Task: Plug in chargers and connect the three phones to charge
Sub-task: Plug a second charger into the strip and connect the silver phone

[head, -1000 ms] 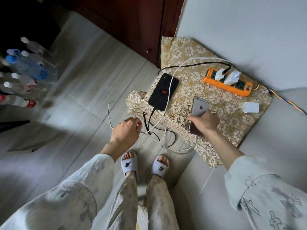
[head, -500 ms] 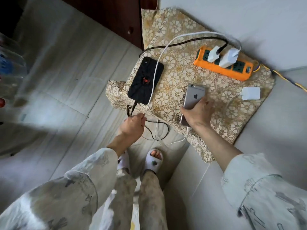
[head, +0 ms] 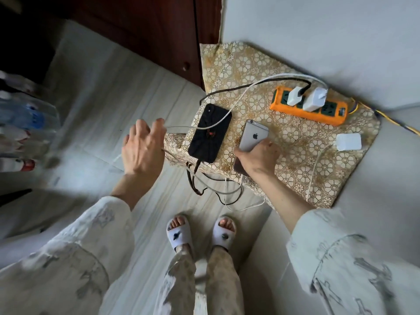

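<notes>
The white cable [head: 227, 114] was thin, limp and light, so it would sag and loop wherever it was not held; judging by that, the sensible place to grip it was close to its free plug, which could not be made out here. The left hand [head: 142, 151] was out over the floor beside the surface [head: 306, 160], fingers loosely curled with the cable pinched among them. From there the cable ran across the back of the black phone [head: 210, 133] and up to a white charger [head: 314, 100] seated in the orange power strip [head: 310, 106]. The right hand [head: 259, 158] was closed around the lower end of the silver phone [head: 254, 136], which lay face down near the surface's front edge. That phone looked smooth, rigid and likely slippery, best held by its sides. The black phone already had a dark cable [head: 195, 176] at its bottom end. A spare white charger [head: 348, 142] lay unplugged on the patterned cloth, well apart from the strip.
</notes>
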